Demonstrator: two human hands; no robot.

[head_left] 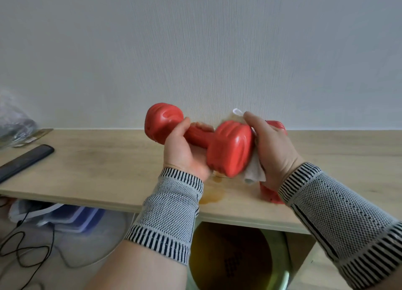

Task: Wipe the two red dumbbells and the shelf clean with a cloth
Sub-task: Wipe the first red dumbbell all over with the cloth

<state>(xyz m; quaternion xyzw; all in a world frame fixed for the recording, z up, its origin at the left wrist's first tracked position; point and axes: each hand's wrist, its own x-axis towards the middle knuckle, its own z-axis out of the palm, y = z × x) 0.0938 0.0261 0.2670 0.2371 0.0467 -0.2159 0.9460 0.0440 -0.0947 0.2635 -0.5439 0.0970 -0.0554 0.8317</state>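
My left hand (185, 150) grips the handle of a red dumbbell (230, 147), held in the air above the wooden shelf (104, 170). My right hand (274, 152) holds a white cloth (253, 173) against the dumbbell's near end; the cloth wraps round the far side, and a corner shows above my fingers. The second red dumbbell (270, 195) lies on the shelf behind my right hand, mostly hidden, with its two ends showing. An amber stain (212, 195) marks the shelf under the raised dumbbell.
A black flat device (24, 160) lies at the shelf's left end, next to a plastic bag (13, 122). Under the shelf are a yellow-green round tub (235, 259), blue and white items (71, 215) and black cables (26, 250). A white wall stands directly behind.
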